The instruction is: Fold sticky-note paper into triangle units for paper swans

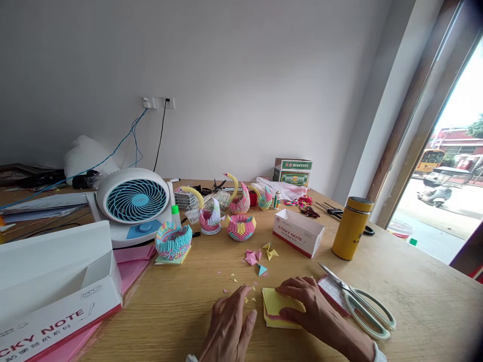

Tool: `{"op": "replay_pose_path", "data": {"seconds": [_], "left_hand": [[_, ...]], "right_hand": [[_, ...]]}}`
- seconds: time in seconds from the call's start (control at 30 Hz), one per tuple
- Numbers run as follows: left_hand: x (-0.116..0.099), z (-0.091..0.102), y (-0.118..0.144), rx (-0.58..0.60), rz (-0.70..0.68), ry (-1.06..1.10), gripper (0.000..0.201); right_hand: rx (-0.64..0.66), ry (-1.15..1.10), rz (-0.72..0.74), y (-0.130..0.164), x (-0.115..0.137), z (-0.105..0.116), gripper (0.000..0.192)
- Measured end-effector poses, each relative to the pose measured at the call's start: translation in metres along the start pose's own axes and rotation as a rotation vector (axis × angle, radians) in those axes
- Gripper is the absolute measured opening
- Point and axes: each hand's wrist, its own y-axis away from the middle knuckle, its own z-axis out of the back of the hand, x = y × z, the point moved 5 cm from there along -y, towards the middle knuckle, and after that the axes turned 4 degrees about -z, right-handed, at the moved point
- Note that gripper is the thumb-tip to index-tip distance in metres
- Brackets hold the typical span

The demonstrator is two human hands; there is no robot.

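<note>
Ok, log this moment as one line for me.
Left hand: empty, near paper scraps | Right hand: on yellow-topped paper stack | Beside right hand: scissors

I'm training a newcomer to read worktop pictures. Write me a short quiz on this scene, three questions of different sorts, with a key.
1. Which of the person's hands rests on the stack of yellow notes?

2. Which of these is nearest to that hand?
A) the fan
B) the scissors
C) the green-capped bottle

3. True or false: the yellow flask is standing on the table.

Key:
1. The right hand
2. B
3. True
</note>
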Motion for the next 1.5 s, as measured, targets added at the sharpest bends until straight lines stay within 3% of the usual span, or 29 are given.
{"op": "replay_pose_path", "data": {"seconds": [0.2,0.53,0.77,0.87,1.03,1.1,1.23,1.33,1.4,1.5], "left_hand": [[-0.012,-0.022,-0.022,0.074,0.063,0.08,0.041],[-0.013,-0.015,-0.016,0.028,0.105,0.111,0.037],[-0.01,-0.017,-0.014,0.019,0.12,0.186,0.036],[-0.009,-0.017,-0.014,0.014,0.131,0.194,0.035],[-0.007,-0.021,-0.013,0.003,0.142,0.247,0.037],[-0.006,-0.021,-0.013,-0.016,0.16,0.294,0.039],[-0.002,-0.018,-0.016,-0.039,0.265,0.431,0.042],[-0.001,-0.016,-0.021,0.047,0.321,0.524,0.019],[0.002,-0.014,-0.024,0.086,0.37,0.553,0.018],[0.011,-0.009,-0.025,0.05,0.473,0.613,0.022]], "right_hand": [[-0.02,0.014,0.027,0.0,0.002,0.0,0.029],[0.014,-0.083,0.023,0.001,-0.002,-0.006,0.014],[-0.012,-0.088,0.003,-0.001,0.003,-0.003,0.032],[-0.108,-0.044,0.001,-0.002,0.001,0.0,0.03],[-0.432,0.014,0.03,0.001,0.0,0.02,0.023],[-0.479,-0.01,0.032,0.001,0.006,0.026,0.022],[-0.301,-0.08,0.055,-0.007,0.028,0.02,0.024],[-0.167,-0.157,0.059,-0.015,0.04,0.008,0.025],[-0.153,-0.233,0.003,-0.019,0.038,0.002,0.021],[-0.181,-0.401,-0.134,-0.022,0.026,-0.007,0.017]]}}
